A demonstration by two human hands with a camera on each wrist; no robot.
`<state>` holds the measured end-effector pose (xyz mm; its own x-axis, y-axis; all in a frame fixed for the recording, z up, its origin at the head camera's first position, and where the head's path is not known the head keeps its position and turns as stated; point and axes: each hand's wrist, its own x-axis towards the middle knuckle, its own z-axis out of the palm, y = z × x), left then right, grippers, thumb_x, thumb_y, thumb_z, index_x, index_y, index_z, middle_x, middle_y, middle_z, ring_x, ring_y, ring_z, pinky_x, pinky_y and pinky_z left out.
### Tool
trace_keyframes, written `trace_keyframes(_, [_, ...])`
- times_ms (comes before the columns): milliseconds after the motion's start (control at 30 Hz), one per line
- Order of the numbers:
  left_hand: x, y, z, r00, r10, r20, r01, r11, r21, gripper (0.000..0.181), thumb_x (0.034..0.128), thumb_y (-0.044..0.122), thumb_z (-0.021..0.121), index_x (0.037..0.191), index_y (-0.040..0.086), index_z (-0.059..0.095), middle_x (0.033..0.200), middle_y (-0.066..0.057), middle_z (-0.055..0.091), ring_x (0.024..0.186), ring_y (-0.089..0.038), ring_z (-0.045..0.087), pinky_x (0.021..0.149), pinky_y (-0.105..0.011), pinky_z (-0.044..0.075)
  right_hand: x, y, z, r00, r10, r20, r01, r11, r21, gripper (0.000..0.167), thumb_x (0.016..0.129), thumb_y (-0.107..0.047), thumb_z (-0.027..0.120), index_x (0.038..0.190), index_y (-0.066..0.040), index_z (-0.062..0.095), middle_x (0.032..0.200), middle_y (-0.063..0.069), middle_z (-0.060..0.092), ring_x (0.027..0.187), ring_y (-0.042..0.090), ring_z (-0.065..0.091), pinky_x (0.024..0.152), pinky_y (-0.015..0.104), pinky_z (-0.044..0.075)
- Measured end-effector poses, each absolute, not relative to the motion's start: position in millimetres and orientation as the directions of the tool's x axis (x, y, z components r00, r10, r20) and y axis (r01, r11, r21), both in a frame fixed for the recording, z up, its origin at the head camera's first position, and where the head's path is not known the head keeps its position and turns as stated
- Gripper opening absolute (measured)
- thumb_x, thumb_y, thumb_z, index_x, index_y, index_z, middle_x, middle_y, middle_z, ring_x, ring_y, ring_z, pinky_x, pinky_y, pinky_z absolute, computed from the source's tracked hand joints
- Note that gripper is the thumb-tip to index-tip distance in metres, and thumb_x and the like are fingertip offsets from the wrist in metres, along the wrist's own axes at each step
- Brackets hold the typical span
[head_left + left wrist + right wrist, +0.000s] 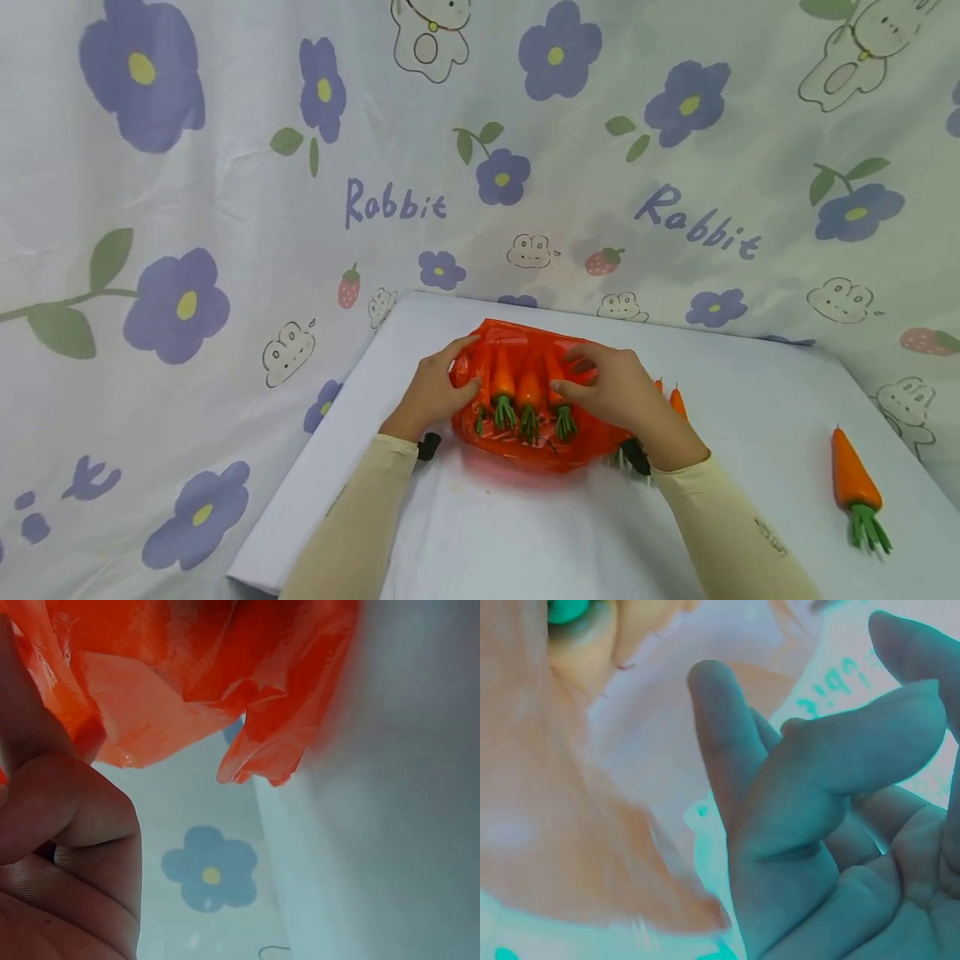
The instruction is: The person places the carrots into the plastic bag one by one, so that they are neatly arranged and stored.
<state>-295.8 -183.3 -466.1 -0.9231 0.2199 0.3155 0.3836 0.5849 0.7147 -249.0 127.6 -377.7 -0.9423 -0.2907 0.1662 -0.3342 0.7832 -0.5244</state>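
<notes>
A red plastic bag lies spread on the white table, with several toy carrots on or in it, green tops toward me. At the bag's left side, my left hand grips the plastic with bent fingers. In the left wrist view the crumpled bag hangs beside those curled fingers. Over the bag's right side is my right hand, its thumb close to the rightmost carrot. The right wrist view shows its fingers loosely bent and spread, with nothing between them.
A single carrot lies at the table's right side. More carrots show partly behind my right wrist. The white table meets a patterned curtain with flowers and rabbits at its back and left.
</notes>
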Motion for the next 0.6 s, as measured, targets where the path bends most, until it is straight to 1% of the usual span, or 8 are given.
trace_keyframes(167, [-296,-187,-464,-0.922,0.204,0.328,0.384,0.573,0.724,0.067,0.0920,0.025,0.074,0.154,0.040,0.052,0.150,-0.002,0.058,0.131,-0.029,0.059,0.103,-0.053,0.054,-229,146,-364,-0.935,-0.263,0.237,-0.352,0.758,-0.549,0.051,0.092,-0.046,0.081,0.130,-0.013,0.070,0.115,0.006,0.075,0.096,0.024,0.074,0.081,0.045,0.064])
trace_keyframes(233, [-297,-188,-464,-0.921,0.207,0.330,0.388,0.569,0.725,0.067,0.0921,0.022,0.073,0.153,0.040,0.052,0.151,-0.002,0.058,0.133,-0.030,0.058,0.104,-0.053,0.053,-223,158,-364,-0.933,-0.239,0.268,-0.352,0.753,-0.555,0.050,0.092,-0.045,0.081,0.129,-0.013,0.070,0.114,0.006,0.075,0.095,0.023,0.075,0.077,0.043,0.064])
trace_keyframes(333, [-298,-189,-463,-0.916,0.219,0.335,0.399,0.561,0.725,0.066,0.0923,0.019,0.072,0.153,0.037,0.054,0.151,-0.002,0.058,0.134,-0.029,0.058,0.105,-0.052,0.052,-214,181,-366,-0.935,-0.181,0.306,-0.330,0.761,-0.558,0.049,0.092,-0.046,0.081,0.127,-0.014,0.071,0.113,0.004,0.076,0.094,0.022,0.075,0.072,0.038,0.064])
trace_keyframes(400, [-298,-190,-463,-0.915,0.225,0.336,0.404,0.559,0.724,0.065,0.0923,0.018,0.072,0.153,0.035,0.055,0.151,-0.003,0.058,0.133,-0.029,0.058,0.105,-0.053,0.052,-209,197,-369,-0.938,-0.133,0.320,-0.302,0.768,-0.565,0.049,0.093,-0.048,0.079,0.127,-0.014,0.071,0.113,0.004,0.076,0.094,0.024,0.075,0.069,0.036,0.064])
trace_keyframes(467, [-297,-191,-462,-0.916,0.224,0.333,0.401,0.560,0.725,0.065,0.0922,0.017,0.071,0.153,0.033,0.055,0.150,-0.003,0.058,0.133,-0.029,0.059,0.104,-0.053,0.053,-204,213,-373,-0.942,-0.090,0.323,-0.268,0.781,-0.564,0.052,0.094,-0.053,0.075,0.128,-0.015,0.071,0.113,0.004,0.076,0.095,0.025,0.075,0.069,0.035,0.062])
trace_keyframes(533, [-297,-192,-461,-0.917,0.223,0.330,0.398,0.566,0.722,0.064,0.0921,0.017,0.071,0.153,0.032,0.056,0.150,-0.002,0.058,0.133,-0.029,0.059,0.104,-0.053,0.053,-200,227,-378,-0.950,-0.052,0.309,-0.226,0.797,-0.560,0.056,0.095,-0.057,0.072,0.131,-0.014,0.070,0.114,0.005,0.076,0.097,0.028,0.074,0.069,0.037,0.062])
trace_keyframes(600, [-297,-193,-461,-0.921,0.219,0.322,0.389,0.579,0.717,0.065,0.0916,0.017,0.070,0.153,0.033,0.055,0.151,-0.002,0.058,0.134,-0.029,0.058,0.105,-0.053,0.053,-198,241,-384,-0.957,-0.019,0.288,-0.182,0.816,-0.549,0.060,0.095,-0.059,0.070,0.133,-0.013,0.069,0.115,0.007,0.076,0.099,0.032,0.074,0.069,0.040,0.062])
